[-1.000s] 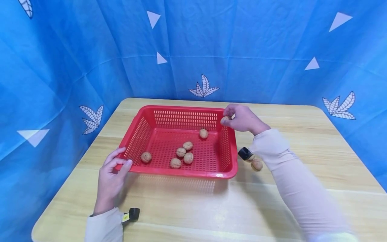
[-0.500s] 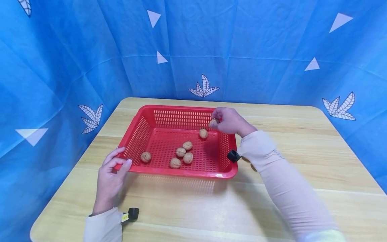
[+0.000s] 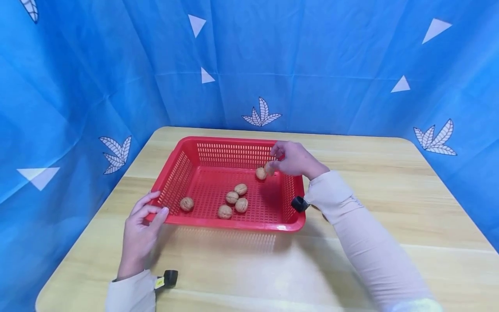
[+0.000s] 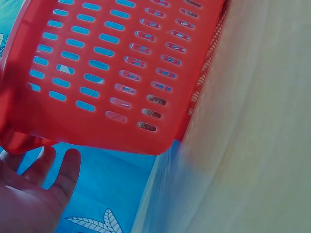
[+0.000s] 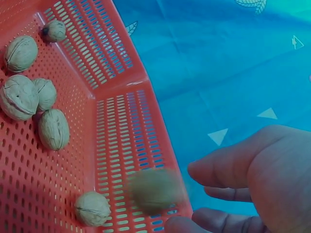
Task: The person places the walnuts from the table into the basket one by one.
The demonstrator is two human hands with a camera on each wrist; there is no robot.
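Observation:
A red plastic basket (image 3: 218, 223) with slotted walls stands on the table, and several walnuts (image 3: 241, 205) lie spread over its floor. At the near left corner my left hand (image 3: 142, 236) pinches the rim, thumb on top; the left wrist view has its fingers (image 4: 68, 170) just under the rim's corner. Over the basket's right side is my right hand (image 3: 294, 160), fingers and thumb spread apart. A walnut (image 5: 154, 191), blurred by motion, is clear of those fingers in the right wrist view, in front of the slotted wall. Another walnut (image 5: 92, 208) rests near it on the floor.
The basket sits on a pale wooden table (image 3: 241, 268), with a blue patterned curtain (image 3: 331, 65) behind and at the sides. Right of the basket, brown walnut edges (image 3: 325, 216) peek out from behind the right sleeve (image 3: 362, 234).
My right hand has moved left from the basket's right rim to over its inside and let go of the walnut, which has dropped lower. The left hand stays on the corner.

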